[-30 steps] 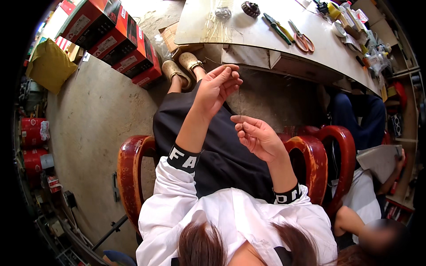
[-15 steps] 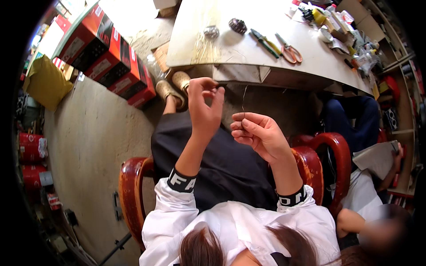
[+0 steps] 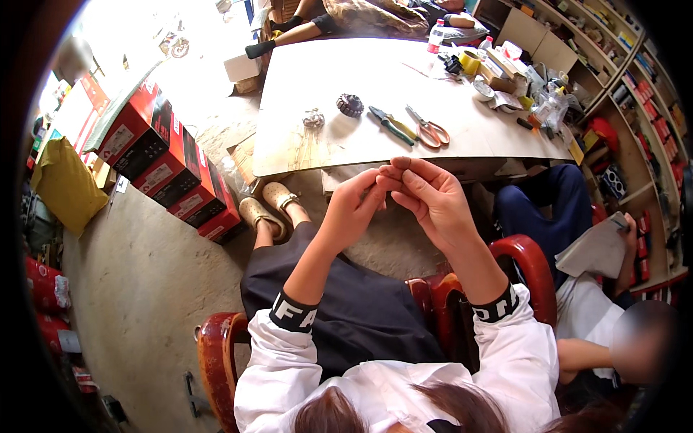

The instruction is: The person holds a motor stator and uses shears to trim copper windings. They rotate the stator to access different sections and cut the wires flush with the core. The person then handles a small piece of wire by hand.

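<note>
In front of the table edge, my left hand (image 3: 354, 211) and my right hand (image 3: 440, 196) meet at the fingertips. Both are closed in a pinch. The thin wire that showed at my right fingers earlier is hidden or too fine to see here. What my left fingers hold, if anything, cannot be made out. Beyond them on the white table (image 3: 289, 86) lie pliers (image 3: 393, 127) with green and yellow handles, and scissors (image 3: 433, 133) with orange handles. A dark round coil-like bundle (image 3: 350, 105) and a small silvery clump (image 3: 313, 118) sit left of these.
Pale strands (image 3: 292, 149) lie at the table's near left. Bottles, tape and packets (image 3: 505, 79) crowd its right side. Red-black boxes (image 3: 148, 141) stand at left. A seated person (image 3: 588, 310) holds papers (image 3: 593, 249) at right; another lies behind the table.
My hands, apart before, have come together at the fingertips. The wire that rose from my right hand no longer shows. The view has tilted up, bringing in more beyond the table.
</note>
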`<state>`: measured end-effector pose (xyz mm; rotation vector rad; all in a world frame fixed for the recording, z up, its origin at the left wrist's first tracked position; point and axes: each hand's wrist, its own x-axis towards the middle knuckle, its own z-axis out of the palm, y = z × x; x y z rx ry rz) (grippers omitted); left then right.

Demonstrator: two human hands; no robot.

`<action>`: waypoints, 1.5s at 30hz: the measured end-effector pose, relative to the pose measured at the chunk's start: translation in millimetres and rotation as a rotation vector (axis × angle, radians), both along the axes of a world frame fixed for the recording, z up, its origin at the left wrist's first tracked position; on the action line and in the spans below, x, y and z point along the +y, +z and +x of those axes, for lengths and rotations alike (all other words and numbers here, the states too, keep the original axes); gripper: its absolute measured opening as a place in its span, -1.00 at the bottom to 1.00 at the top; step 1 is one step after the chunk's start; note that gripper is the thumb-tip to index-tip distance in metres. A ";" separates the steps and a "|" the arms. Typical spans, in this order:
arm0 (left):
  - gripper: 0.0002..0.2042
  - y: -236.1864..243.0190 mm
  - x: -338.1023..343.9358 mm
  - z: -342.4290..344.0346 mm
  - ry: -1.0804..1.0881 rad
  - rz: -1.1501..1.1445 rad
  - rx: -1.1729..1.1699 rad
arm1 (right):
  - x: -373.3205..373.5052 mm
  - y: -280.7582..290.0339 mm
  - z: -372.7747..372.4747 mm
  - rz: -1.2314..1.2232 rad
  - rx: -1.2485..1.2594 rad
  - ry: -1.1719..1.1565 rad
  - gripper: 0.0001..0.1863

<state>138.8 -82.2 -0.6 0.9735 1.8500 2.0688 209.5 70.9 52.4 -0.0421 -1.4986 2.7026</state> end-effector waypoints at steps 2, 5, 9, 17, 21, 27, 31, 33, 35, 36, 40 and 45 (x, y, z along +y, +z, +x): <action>-0.82 -7.4 4.6 4.7 -0.017 -0.022 -0.051 | 5.0 -10.0 -1.8 0.015 -0.014 -0.057 -0.70; -0.81 -16.8 13.4 15.1 0.074 -0.105 0.097 | 6.5 -23.3 -3.1 0.058 -0.014 -0.124 -0.72; -0.88 -24.7 26.2 26.7 0.133 -0.250 0.204 | 12.2 -33.5 3.9 0.333 0.049 -0.195 -0.75; -0.86 -37.6 60.7 45.4 0.320 -0.241 0.184 | 30.4 -43.4 12.6 0.495 0.109 -0.281 -0.76; -0.86 -42.8 67.4 51.4 0.381 -0.137 0.190 | 33.9 -43.7 9.2 0.379 0.035 -0.270 -0.77; -0.87 -37.3 59.6 45.0 0.203 -0.379 0.227 | 43.7 -52.0 5.8 0.393 0.021 -0.205 -0.78; -0.88 -25.4 53.4 43.8 0.173 -0.419 0.280 | 49.4 -47.5 9.3 0.731 0.102 -0.220 -0.79; -0.87 -20.7 50.4 43.8 0.186 -0.388 0.302 | 56.4 -48.5 12.6 0.870 0.179 -0.187 -0.78; -0.87 -17.9 47.9 41.5 0.227 -0.364 0.321 | 61.5 -50.5 15.9 0.949 0.238 -0.153 -0.77; -0.87 -16.0 44.9 39.5 0.219 -0.377 0.344 | 60.6 -50.7 16.0 0.880 0.187 -0.136 -0.77; -0.90 -14.0 42.5 35.3 0.196 -0.447 0.351 | 66.2 -51.3 17.7 0.675 0.018 -0.068 -0.76; -0.91 0.3 35.5 23.6 0.027 -0.405 0.365 | 76.4 -62.3 17.9 0.589 -0.036 0.061 -0.75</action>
